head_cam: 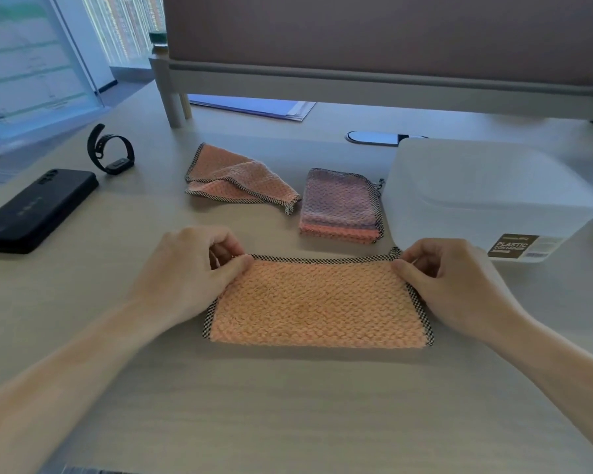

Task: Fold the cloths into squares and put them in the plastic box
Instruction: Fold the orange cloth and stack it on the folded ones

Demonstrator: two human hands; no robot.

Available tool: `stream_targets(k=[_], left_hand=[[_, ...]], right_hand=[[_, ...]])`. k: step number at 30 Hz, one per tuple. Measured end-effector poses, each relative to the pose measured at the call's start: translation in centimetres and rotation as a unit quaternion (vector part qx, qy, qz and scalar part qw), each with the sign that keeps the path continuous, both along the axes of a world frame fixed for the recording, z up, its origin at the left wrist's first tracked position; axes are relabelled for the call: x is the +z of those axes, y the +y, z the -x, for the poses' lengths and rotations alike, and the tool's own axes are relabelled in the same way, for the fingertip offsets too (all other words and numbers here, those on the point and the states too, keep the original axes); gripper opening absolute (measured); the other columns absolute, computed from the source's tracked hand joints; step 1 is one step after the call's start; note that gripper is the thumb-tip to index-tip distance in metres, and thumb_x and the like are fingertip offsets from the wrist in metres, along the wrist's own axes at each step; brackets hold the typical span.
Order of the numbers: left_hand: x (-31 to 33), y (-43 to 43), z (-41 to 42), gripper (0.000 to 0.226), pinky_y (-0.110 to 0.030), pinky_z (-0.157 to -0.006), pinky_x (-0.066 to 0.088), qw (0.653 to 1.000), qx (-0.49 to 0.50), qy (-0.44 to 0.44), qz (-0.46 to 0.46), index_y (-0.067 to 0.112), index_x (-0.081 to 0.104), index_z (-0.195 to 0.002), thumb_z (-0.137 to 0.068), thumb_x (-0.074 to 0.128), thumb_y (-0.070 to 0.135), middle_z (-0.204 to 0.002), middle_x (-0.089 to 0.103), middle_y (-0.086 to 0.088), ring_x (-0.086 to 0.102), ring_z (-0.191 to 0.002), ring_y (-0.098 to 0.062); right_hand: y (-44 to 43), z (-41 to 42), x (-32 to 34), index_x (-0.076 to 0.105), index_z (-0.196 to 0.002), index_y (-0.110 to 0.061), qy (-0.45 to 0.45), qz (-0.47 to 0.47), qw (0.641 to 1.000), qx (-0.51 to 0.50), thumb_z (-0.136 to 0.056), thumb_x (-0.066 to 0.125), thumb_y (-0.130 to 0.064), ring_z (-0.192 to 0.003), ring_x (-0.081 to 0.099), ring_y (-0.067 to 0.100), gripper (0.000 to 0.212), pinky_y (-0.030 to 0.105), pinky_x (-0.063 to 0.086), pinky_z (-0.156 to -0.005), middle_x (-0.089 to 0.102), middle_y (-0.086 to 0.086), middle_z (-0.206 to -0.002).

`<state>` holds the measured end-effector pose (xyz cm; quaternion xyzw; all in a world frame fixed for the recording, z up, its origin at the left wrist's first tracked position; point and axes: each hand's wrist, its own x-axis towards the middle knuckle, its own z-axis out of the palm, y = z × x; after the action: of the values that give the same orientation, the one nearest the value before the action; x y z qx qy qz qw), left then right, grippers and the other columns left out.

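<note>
At frame centre, left hand (199,268) & right hand (449,282) are pinching the far corners of the half-folded orange cloth (317,302), w/ second fold probably coming next, plastic box (486,196) waiting at right.

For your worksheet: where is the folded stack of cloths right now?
In the head view, the stack lies right of centre, between the crumpled cloth and the box.
</note>
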<state>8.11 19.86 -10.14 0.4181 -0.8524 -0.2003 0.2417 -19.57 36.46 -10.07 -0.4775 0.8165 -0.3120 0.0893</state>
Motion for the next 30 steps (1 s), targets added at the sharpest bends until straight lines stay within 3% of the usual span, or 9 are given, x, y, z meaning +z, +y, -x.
stream_targets(k=[4,8,10,12,15,18,20,23,30], left_hand=[[0.0,0.2,-0.1,0.013,-0.015,-0.06,0.046,1.0,0.003,-0.004,0.008,0.032,0.071,-0.076,-0.081,0.081,0.038,-0.066,0.066,0.013,0.062,-0.068,-0.004],[-0.2,0.3,0.0,0.011,-0.012,-0.059,0.039,1.0,0.006,-0.017,0.018,0.032,0.071,-0.084,-0.083,0.079,0.04,-0.068,0.064,0.014,0.059,-0.063,-0.001],[0.1,0.2,-0.1,0.013,-0.012,-0.061,0.037,0.999,0.006,-0.029,0.024,0.031,0.071,-0.093,-0.086,0.074,0.042,-0.077,0.064,0.015,0.058,-0.066,0.0],[0.6,0.5,0.0,0.023,-0.02,-0.071,0.04,0.998,0.01,-0.05,0.041,0.029,0.069,-0.108,-0.091,0.065,0.045,-0.098,0.065,0.013,0.06,-0.082,-0.003],[1.3,3.1,1.8,0.041,-0.03,-0.097,0.04,0.994,-0.024,-0.07,0.085,0.026,0.059,-0.133,-0.099,0.049,0.047,-0.132,0.057,0.007,0.051,-0.121,-0.015],[0.2,6.4,4.3,0.065,-0.033,-0.12,0.025,0.976,-0.108,-0.163,0.1,0.024,0.034,-0.155,-0.097,0.021,0.051,-0.161,0.035,0.004,0.032,-0.148,-0.016],[-1.1,7.1,4.6,0.075,-0.032,-0.126,0.006,0.965,-0.12,-0.215,0.088,0.025,0.015,-0.162,-0.093,0.004,0.052,-0.17,0.016,0.003,0.011,-0.157,-0.015],[-2.2,6.6,3.8,0.076,-0.034,-0.127,-0.002,0.964,-0.112,-0.226,0.081,0.026,0.005,-0.163,-0.095,0.001,0.058,-0.171,0.006,0.006,0.0,-0.158,-0.012],[-2.0,4.1,-0.1,0.087,-0.028,-0.123,-0.014,0.967,-0.066,-0.245,0.025,0.033,-0.01,-0.161,-0.085,-0.007,0.075,-0.169,-0.011,0.015,-0.018,-0.152,0.001]], right_hand=[[0.0,-0.3,0.2,0.069,-0.071,-0.03,0.027,-0.013,1.0,0.01,-0.087,0.076,-0.035,-0.057,0.058,0.0,0.018,0.008,0.038,-0.058,0.069,-0.011,-0.062],[0.0,-0.6,0.4,0.068,-0.076,-0.03,0.048,-0.031,0.998,0.01,-0.087,0.077,-0.034,-0.062,0.058,-0.002,0.014,0.004,0.036,-0.06,0.067,-0.013,-0.065],[0.1,-0.7,0.7,0.066,-0.083,-0.03,0.07,-0.04,0.997,0.012,-0.086,0.077,-0.034,-0.065,0.059,0.0,0.012,0.016,0.044,-0.062,0.066,-0.014,-0.069],[0.5,-1.2,1.5,0.062,-0.097,-0.029,0.149,-0.041,0.988,0.016,-0.089,0.072,-0.038,-0.072,0.062,0.006,0.016,0.03,0.053,-0.066,0.064,-0.015,-0.082],[0.1,-4.1,2.2,0.058,-0.121,-0.026,0.25,-0.02,0.966,0.061,-0.095,0.055,-0.045,-0.104,0.063,0.019,0.032,0.038,0.054,-0.079,0.063,-0.008,-0.115],[-0.9,-8.0,0.5,0.049,-0.143,-0.02,0.237,-0.047,0.962,0.124,-0.1,0.032,-0.047,-0.135,0.047,0.019,0.053,0.037,0.043,-0.108,0.052,-0.002,-0.146],[-1.0,-8.9,-1.2,0.031,-0.157,-0.018,0.215,-0.104,0.962,0.134,-0.1,0.016,-0.053,-0.152,0.024,0.019,0.069,0.035,0.021,-0.125,0.031,0.0,-0.164],[-0.4,-8.0,-2.4,0.001,-0.163,-0.02,0.201,-0.164,0.957,0.131,-0.096,0.003,-0.062,-0.157,-0.006,0.012,0.078,0.032,-0.003,-0.127,-0.001,-0.004,-0.171],[2.7,-5.4,-2.0,-0.019,-0.159,-0.02,0.189,-0.201,0.957,0.095,-0.091,-0.002,-0.074,-0.152,-0.021,0.004,0.088,0.029,-0.008,-0.125,-0.02,-0.008,-0.168]])
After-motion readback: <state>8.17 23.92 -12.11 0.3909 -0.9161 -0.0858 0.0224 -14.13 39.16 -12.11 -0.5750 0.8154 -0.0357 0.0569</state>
